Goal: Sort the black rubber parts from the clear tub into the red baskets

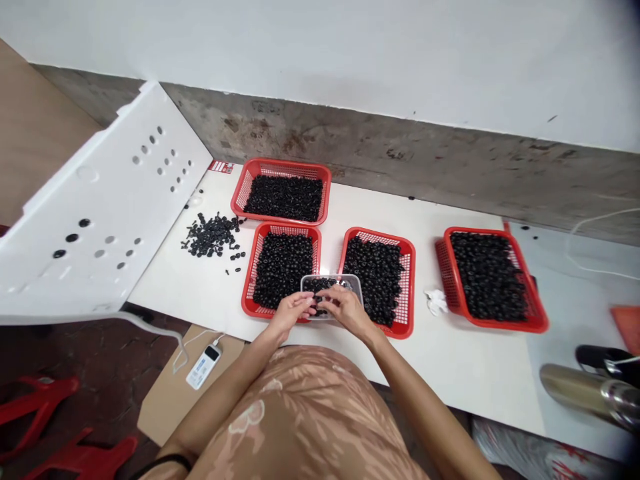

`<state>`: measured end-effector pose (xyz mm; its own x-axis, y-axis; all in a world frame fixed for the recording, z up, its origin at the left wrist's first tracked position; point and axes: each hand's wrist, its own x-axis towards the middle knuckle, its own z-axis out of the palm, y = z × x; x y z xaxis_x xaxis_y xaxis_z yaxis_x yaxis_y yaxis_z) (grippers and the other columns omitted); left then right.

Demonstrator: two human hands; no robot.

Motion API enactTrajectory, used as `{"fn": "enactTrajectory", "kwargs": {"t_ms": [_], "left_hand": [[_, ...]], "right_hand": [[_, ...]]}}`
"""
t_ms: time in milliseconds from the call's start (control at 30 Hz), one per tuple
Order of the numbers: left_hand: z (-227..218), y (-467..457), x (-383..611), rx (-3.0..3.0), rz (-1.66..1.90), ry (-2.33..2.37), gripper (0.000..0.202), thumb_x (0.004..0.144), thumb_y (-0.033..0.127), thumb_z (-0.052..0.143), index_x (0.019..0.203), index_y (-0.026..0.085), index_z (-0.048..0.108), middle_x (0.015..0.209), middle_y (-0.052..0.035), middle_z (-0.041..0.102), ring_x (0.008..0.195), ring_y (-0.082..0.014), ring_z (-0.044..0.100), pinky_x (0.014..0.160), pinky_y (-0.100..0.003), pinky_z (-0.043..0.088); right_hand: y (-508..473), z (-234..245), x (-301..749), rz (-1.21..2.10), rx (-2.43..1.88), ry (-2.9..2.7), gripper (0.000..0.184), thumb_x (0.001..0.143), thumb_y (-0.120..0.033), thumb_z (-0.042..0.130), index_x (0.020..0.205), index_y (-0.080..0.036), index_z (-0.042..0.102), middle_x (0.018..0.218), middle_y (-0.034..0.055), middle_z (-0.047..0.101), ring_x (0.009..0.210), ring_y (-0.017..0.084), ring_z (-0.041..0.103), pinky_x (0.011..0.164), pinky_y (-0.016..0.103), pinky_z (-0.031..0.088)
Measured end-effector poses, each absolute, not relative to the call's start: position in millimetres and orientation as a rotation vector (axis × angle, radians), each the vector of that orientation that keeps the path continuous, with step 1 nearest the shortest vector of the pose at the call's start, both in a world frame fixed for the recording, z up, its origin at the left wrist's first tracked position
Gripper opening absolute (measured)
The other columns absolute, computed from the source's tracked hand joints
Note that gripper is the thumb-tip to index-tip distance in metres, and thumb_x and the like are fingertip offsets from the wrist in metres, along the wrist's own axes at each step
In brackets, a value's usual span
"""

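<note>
My left hand (295,310) and my right hand (345,307) meet fingertip to fingertip over the front of a clear plastic box (355,283). Each is closed in a pinch, and small black parts (318,301) show at the fingertips; their exact kind is too small to make out. More small black pieces lie inside the box. It stands between two red baskets, the left one (245,293) full of round black ring-like pieces (284,263), the right one (410,293) full of similar black pieces (373,277).
Another red basket (280,164) of black pieces stands behind, and one more (537,323) at the right. Loose black pieces (213,235) are heaped on the white table (460,370) at left, beside a white perforated panel (115,180). A metal flask (575,390) lies at far right.
</note>
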<state>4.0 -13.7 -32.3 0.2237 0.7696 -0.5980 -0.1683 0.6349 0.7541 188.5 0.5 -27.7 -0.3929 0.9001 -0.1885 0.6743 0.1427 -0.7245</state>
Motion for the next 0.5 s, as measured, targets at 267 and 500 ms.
{"fn": "enactTrajectory", "kwargs": {"t_ms": [267,500], "left_hand": [[-32.2,-8.5,0.0,0.390,0.832,1.195,0.032,0.062,0.028,0.081,0.087,0.012,0.069,0.081,-0.0071,0.070,0.064,-0.0103,0.064,0.061,-0.020,0.048],[-51.0,-13.2,-8.4,0.388,0.782,1.242,0.029,0.063,0.026,0.081,0.085,0.011,0.070,0.084,-0.0081,0.070,0.069,-0.0127,0.066,0.066,-0.023,0.051]], "right_hand": [[5.8,-33.3,173.2,1.204,-1.765,-2.043,0.023,0.086,-0.026,0.055,0.103,-0.022,0.070,0.088,0.0020,0.068,0.073,0.011,0.060,0.071,0.021,0.044],[5.2,-65.9,155.7,1.106,-2.127,-2.225,0.023,0.085,-0.021,0.051,0.088,-0.015,0.072,0.086,0.0145,0.071,0.082,0.021,0.067,0.071,0.028,0.046]]}}
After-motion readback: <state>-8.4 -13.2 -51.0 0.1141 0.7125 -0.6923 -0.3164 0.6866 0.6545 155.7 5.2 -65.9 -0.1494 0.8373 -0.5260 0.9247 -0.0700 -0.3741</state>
